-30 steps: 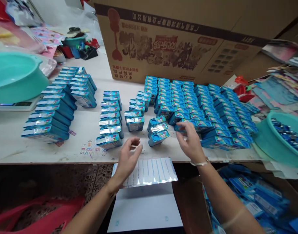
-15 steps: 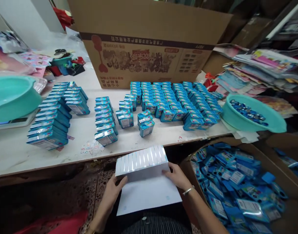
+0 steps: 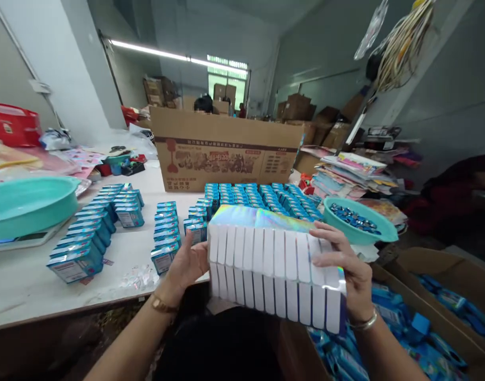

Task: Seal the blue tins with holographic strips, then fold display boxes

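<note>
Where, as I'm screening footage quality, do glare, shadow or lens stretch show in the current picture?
Head view: rainbow sheen and a white glint on the strip sheet; head view, background: the tube light glares white, the window washes out; head view, bottom left: deep shadow beneath the table; head view, left edge: the teal basin looks stretched, probably by a wide lens.

A white pillar (image 3: 78, 69) rises at the upper left of the frame. A grey-blue back wall (image 3: 179, 37) spans the upper middle, holding a bright window (image 3: 227, 79) with bars across its top. In front of it, a lit tube light (image 3: 151, 51) slants down from the upper left. Brown cartons (image 3: 300, 107) are stacked right of the window. A grey side wall (image 3: 436, 119) fills the upper right. A white table (image 3: 12, 293) reaches the left edge; the floor (image 3: 117, 324) below is dark and blurred.
</note>
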A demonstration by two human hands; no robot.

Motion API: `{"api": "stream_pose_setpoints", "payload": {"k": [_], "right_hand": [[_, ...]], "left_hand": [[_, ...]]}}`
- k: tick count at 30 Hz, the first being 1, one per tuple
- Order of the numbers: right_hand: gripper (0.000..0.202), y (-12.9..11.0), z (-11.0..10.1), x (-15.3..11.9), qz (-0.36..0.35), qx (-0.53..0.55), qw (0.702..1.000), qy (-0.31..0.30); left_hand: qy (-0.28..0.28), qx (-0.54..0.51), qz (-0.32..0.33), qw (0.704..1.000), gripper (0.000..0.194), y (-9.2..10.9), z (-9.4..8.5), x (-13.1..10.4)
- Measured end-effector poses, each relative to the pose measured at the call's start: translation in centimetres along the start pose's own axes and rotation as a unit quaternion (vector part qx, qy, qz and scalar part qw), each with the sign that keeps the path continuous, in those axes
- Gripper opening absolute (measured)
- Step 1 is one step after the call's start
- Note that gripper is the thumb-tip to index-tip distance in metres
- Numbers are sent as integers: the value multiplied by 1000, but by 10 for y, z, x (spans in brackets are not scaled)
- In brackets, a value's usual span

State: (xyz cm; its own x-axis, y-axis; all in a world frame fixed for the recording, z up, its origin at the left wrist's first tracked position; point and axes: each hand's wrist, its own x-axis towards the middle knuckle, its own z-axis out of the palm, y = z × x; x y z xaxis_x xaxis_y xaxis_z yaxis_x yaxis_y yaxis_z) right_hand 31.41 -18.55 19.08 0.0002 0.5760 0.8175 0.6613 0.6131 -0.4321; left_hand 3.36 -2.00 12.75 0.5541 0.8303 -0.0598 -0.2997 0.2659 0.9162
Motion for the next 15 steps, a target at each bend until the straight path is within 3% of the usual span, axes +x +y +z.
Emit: {"api": "stream_pose_setpoints", "payload": {"k": [3,7,9,11,13,15], "right_hand": [[20,-7,-6,-3,-70,-59,994,-63],[28,-11,-15,-21,-123,-144,976,-112],[35,-8,-16,-28,-46,-137,988,-54],[43,0,-15,-30,106,-52,992,52],[49,10,-11,-29,258,91,956,103],[57,18,-4,-26,347,218,908,82]], "left_hand": [[-51,-46,1,998,69,27,8,9],[-15,-13,66,998,40,36,16,-2],[-3,9,87,996,36,35,18,-11],[1,34,106,994,35,34,19,-20],[-3,67,121,990,32,34,19,-28],[-12,106,136,985,27,36,19,-33]]}}
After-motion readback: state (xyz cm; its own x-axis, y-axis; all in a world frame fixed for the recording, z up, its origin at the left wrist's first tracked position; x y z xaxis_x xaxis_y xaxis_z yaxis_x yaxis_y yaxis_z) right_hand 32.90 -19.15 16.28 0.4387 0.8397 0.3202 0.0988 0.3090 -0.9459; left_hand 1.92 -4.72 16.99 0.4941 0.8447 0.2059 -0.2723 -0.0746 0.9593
